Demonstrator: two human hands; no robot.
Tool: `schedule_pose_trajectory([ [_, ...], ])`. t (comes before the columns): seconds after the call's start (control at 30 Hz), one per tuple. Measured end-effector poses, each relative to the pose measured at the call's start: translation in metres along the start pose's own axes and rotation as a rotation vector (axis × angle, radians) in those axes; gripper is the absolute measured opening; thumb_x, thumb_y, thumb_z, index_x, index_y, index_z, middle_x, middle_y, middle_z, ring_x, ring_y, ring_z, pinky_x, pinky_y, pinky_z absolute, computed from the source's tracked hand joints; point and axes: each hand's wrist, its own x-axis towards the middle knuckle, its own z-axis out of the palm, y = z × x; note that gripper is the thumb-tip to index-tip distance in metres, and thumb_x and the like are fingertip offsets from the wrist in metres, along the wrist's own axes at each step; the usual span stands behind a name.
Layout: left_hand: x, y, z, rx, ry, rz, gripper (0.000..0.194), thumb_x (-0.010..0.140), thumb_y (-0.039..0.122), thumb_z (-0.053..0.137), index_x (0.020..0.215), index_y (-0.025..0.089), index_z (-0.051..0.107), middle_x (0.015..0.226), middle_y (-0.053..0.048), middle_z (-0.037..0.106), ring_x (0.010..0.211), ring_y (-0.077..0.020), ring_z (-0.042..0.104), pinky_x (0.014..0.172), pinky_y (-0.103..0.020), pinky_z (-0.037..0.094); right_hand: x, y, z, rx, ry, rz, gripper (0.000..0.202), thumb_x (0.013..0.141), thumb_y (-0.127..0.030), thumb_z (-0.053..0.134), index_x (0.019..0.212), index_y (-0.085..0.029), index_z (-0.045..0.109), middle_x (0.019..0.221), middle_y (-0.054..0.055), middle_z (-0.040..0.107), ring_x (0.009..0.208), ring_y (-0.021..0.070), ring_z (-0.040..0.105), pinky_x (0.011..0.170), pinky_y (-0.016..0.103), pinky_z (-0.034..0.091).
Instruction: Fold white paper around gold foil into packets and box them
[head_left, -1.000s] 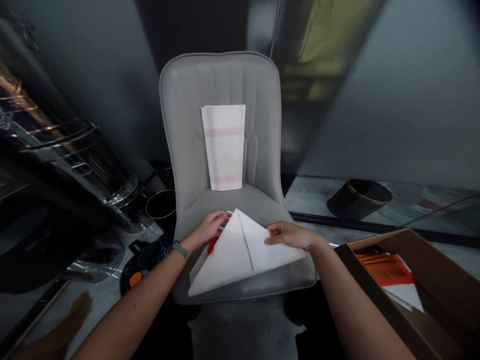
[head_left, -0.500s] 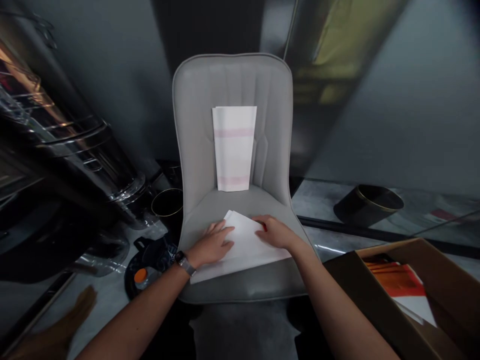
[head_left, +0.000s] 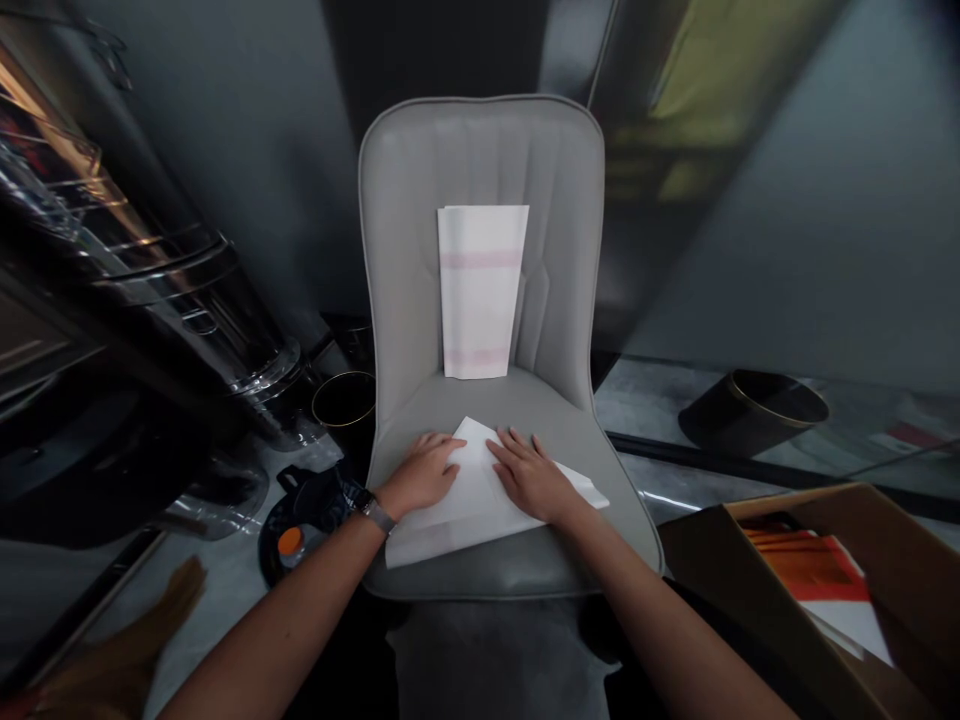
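A folded sheet of white paper (head_left: 480, 515) lies on the seat of a grey chair (head_left: 551, 395), its pointed corner toward the backrest. My left hand (head_left: 424, 475) rests on the paper's left edge, fingers stretched forward and thumb apart. Flat on the right part of the paper is my right hand (head_left: 529, 475), with its fingers spread. A layered flap of the sheet sticks out to the right, beyond my right wrist. Upright against the backrest leans another folded white paper (head_left: 481, 310) with two faint pink bands.
To the right stands an open cardboard box (head_left: 750, 610) with an orange-and-white packet (head_left: 817, 565) inside. A black bin (head_left: 341, 425) is left of the chair. Near my left forearm, a bottle with an orange cap (head_left: 291, 542) sits in a dark bag or container (head_left: 274, 515).
My right hand has moved left and forward from the right edge onto the paper and flattened out, uncovering the right-hand flap. My left hand stays on the left edge. The view has shifted slightly.
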Motion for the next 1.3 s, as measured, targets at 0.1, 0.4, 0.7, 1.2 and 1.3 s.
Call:
schedule_pose_trajectory([
  [0.1, 0.0, 0.003, 0.0, 0.033, -0.012, -0.006, 0.047, 0.095, 0.021, 0.05, 0.141, 0.019, 0.056, 0.14, -0.012, 0.058, 0.132, -0.0286, 0.048, 0.116, -0.047, 0.036, 0.0, 0.0, 0.001, -0.005, -0.003, 0.008, 0.054, 0.105, -0.029, 0.034, 0.157, -0.017, 0.042, 0.165, 0.016, 0.033, 0.154, 0.0332, 0.029, 0.122, 0.062, 0.025],
  [0.4, 0.001, 0.011, -0.001, 0.212, -0.029, -0.073, 0.048, 0.099, 0.023, 0.044, 0.146, 0.025, 0.053, 0.142, -0.01, 0.055, 0.126, -0.0314, 0.047, 0.109, -0.05, 0.038, 0.003, -0.002, 0.003, -0.021, 0.024, 0.053, 0.053, 0.105, -0.03, 0.034, 0.156, -0.017, 0.043, 0.166, 0.014, 0.033, 0.154, 0.0332, 0.028, 0.122, 0.059, 0.025],
  [0.7, 0.008, 0.016, -0.003, 0.28, -0.006, -0.11, 0.046, 0.102, 0.025, 0.044, 0.147, 0.02, 0.053, 0.139, -0.012, 0.057, 0.12, -0.0339, 0.049, 0.105, -0.05, 0.04, 0.003, -0.004, 0.006, -0.046, 0.05, 0.059, 0.053, 0.106, -0.03, 0.033, 0.156, -0.016, 0.043, 0.165, 0.013, 0.034, 0.154, 0.0334, 0.029, 0.123, 0.06, 0.024],
  [1.2, 0.014, 0.019, 0.035, 0.338, -0.013, -0.075, 0.066, 0.107, 0.05, 0.029, 0.163, 0.014, 0.026, 0.17, -0.011, 0.019, 0.157, -0.0384, 0.012, 0.124, -0.067, 0.009, 0.012, -0.012, 0.003, -0.045, 0.017, 0.043, 0.055, 0.107, -0.031, 0.033, 0.16, -0.018, 0.035, 0.167, 0.01, 0.031, 0.156, 0.0319, 0.022, 0.124, 0.063, 0.017],
  [1.3, 0.016, 0.018, 0.033, 0.387, -0.014, -0.093, 0.065, 0.107, 0.051, 0.028, 0.163, 0.018, 0.026, 0.17, -0.009, 0.02, 0.157, -0.0379, 0.013, 0.123, -0.068, 0.013, 0.012, -0.012, 0.004, -0.048, 0.015, 0.045, 0.056, 0.107, -0.032, 0.032, 0.16, -0.017, 0.035, 0.167, 0.01, 0.031, 0.156, 0.0321, 0.023, 0.124, 0.064, 0.018],
])
